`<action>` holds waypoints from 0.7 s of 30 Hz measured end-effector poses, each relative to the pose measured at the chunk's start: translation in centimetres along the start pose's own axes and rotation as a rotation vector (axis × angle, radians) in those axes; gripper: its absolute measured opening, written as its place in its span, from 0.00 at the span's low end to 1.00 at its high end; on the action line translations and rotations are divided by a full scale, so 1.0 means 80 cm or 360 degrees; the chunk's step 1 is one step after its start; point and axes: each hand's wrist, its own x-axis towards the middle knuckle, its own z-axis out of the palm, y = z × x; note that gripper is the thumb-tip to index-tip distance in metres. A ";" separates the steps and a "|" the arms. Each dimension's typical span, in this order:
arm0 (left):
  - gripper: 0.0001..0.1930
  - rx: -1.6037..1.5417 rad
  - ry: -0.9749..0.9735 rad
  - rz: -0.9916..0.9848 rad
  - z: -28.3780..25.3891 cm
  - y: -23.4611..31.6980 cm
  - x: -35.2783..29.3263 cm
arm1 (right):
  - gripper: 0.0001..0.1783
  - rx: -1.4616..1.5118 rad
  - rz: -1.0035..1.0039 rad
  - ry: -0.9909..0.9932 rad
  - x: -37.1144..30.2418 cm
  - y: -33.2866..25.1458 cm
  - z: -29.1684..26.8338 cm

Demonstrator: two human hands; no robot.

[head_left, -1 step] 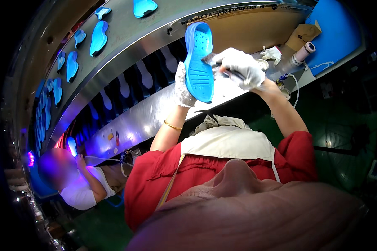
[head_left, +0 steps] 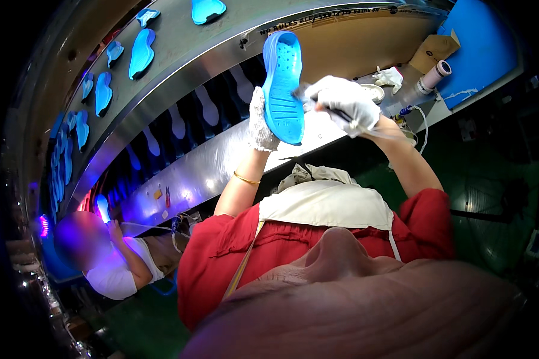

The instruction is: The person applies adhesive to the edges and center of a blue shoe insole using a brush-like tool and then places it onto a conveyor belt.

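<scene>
Upright above the metal bench, a blue shoe sole shows its inner face, with small holes toward the toe and grooves lower down. My left hand, in a white knit glove, is closed on the sole's lower left edge. A brush with dark bristles is gripped in my right hand, also gloved in white. The bristle tip is at the sole's right edge, blurred; I cannot tell whether it touches. Part of the brush handle is hidden by my fingers.
Several blue soles lie on the conveyor at the far left. More soles line the shelf below. A round tub, a loose glove and a roll are right. At left sits a co-worker.
The sole and my left hand have shifted very slightly left. My right hand and the brush have moved a little down and to the right along the sole's edge.
</scene>
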 end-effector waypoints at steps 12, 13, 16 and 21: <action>0.41 -0.0797 -0.0416 -0.0326 0.022 -0.004 -0.014 | 0.08 0.0671 0.1367 0.0274 0.009 0.032 0.024; 0.39 -0.0574 -0.0329 -0.0278 0.023 -0.004 -0.017 | 0.07 0.0950 0.1238 0.0474 0.013 0.035 0.026; 0.37 -0.0266 -0.0162 -0.0214 0.019 -0.003 -0.016 | 0.06 0.0587 0.0818 0.0720 0.010 0.025 0.038; 0.35 0.0024 0.0044 -0.0119 -0.008 0.012 0.006 | 0.10 0.0439 0.0555 0.0238 -0.031 -0.027 0.053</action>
